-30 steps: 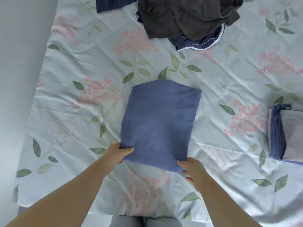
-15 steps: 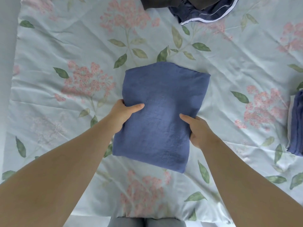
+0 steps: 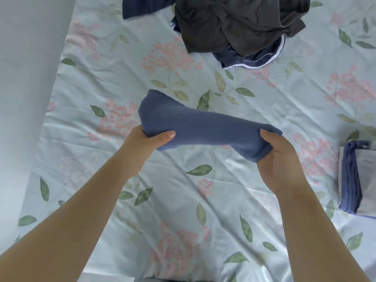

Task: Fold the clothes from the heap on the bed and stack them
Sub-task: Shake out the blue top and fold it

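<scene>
A folded blue garment (image 3: 203, 127) hangs in the air above the middle of the bed, stretched between both hands. My left hand (image 3: 144, 145) grips its left end with the thumb on top. At the right end, my right hand (image 3: 278, 157) holds it from below, thumb pressed on the upper edge. The heap of unfolded clothes (image 3: 240, 23), dark brown over navy with white piping, lies at the far edge of the bed. A stack of folded clothes (image 3: 358, 180), blue and grey, sits at the right edge.
The bed sheet (image 3: 183, 200) is pale green with pink flowers and leaves, and wrinkled. A dark navy piece (image 3: 142, 7) lies at the top left of the heap. A grey floor or wall strip (image 3: 26, 78) runs along the left side of the bed.
The blue garment lay flat on the sheet; both hands slid to its sides, took hold and lifted it off the bed. The view shifted back up, showing the heap and the stack.
</scene>
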`<action>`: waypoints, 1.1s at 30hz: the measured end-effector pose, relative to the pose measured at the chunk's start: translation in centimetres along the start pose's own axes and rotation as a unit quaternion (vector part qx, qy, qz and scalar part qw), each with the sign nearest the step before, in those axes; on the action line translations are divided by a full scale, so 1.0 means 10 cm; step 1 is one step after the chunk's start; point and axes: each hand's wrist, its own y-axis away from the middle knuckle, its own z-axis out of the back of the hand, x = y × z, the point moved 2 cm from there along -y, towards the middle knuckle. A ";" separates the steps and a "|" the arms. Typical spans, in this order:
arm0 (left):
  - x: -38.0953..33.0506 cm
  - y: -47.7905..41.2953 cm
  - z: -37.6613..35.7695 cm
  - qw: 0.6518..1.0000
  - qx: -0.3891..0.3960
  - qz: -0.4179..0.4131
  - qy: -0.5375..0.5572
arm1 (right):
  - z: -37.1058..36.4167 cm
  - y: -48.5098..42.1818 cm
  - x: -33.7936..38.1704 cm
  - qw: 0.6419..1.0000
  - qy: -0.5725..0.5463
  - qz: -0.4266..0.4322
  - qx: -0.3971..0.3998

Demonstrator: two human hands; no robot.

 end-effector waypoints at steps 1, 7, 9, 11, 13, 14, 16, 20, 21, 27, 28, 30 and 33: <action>0.06 0.08 0.01 1.000 -0.021 0.014 -0.009 | 0.02 0.05 -0.01 1.000 0.017 0.009 0.004; 0.99 0.43 0.00 0.982 -0.024 0.189 0.008 | 0.45 0.38 -0.88 0.960 0.207 -0.154 -0.108; 1.32 0.52 -0.01 0.968 -0.026 0.249 -0.029 | 0.61 0.51 -1.21 0.927 0.258 -0.251 -0.111; 1.54 0.55 -0.01 0.960 -0.052 0.268 -0.067 | 0.69 0.60 -1.40 0.901 0.287 -0.304 -0.115; 1.62 0.50 0.00 0.958 -0.104 0.247 -0.103 | 0.70 0.57 -1.43 0.904 0.294 -0.273 -0.147; 1.60 0.45 -0.01 0.959 -0.127 0.227 -0.112 | 0.69 0.52 -1.40 0.913 0.289 -0.238 -0.161; 1.56 0.32 -0.06 0.960 -0.148 0.196 -0.136 | 0.65 0.39 -1.36 0.922 0.282 -0.193 -0.183; 1.43 0.07 -0.20 0.966 -0.121 0.173 -0.148 | 0.57 0.17 -1.37 0.923 0.298 -0.176 -0.167; 1.40 0.02 -0.23 0.971 -0.100 0.173 -0.132 | 0.54 0.13 -1.38 0.924 0.296 -0.179 -0.162; 1.18 -0.01 -0.23 0.971 -0.031 0.219 -0.090 | 0.36 0.19 -1.28 0.925 0.305 -0.203 -0.098; 1.09 0.04 -0.22 0.974 -0.037 0.211 -0.071 | 0.34 0.26 -1.21 0.931 0.295 -0.190 -0.101; 0.89 0.17 -0.19 0.981 -0.036 0.187 -0.047 | 0.32 0.45 -1.05 0.948 0.245 -0.165 -0.119; 0.60 0.46 -0.20 0.989 -0.002 0.144 -0.026 | 0.26 0.80 -0.78 0.965 0.177 -0.139 -0.136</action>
